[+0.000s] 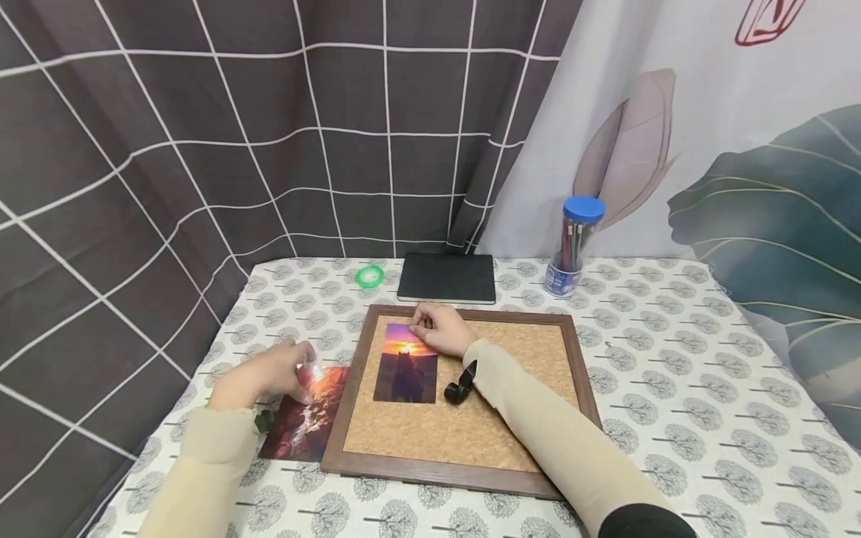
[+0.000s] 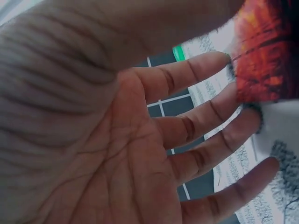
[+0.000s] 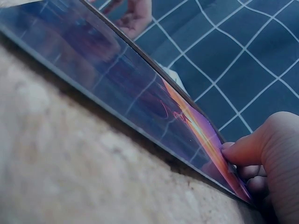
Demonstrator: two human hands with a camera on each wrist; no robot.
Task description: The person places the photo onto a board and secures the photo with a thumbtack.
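A sunset photo (image 1: 406,373) with a dark animal silhouette lies on a wood-framed corkboard (image 1: 484,433). My right hand (image 1: 440,329) is at its top edge, and in the right wrist view the thumb and curled fingers (image 3: 247,149) pinch that edge near the corner. The fingertips behind the photo are partly hidden. To the left of the board, a red canyon photo (image 1: 323,426) lies beside the frame. Over its upper left part is my left hand (image 1: 269,373), its fingers spread and loosely bent. In the left wrist view the fingertips (image 2: 224,95) come right at the red photo's edge.
Behind the board lie a black notebook (image 1: 447,278) and a green tape roll (image 1: 370,276). A clear pencil jar (image 1: 572,246) with a blue lid stands at the back right. A dark grid curtain (image 1: 350,97) hangs behind the tree-print tablecloth (image 1: 673,403).
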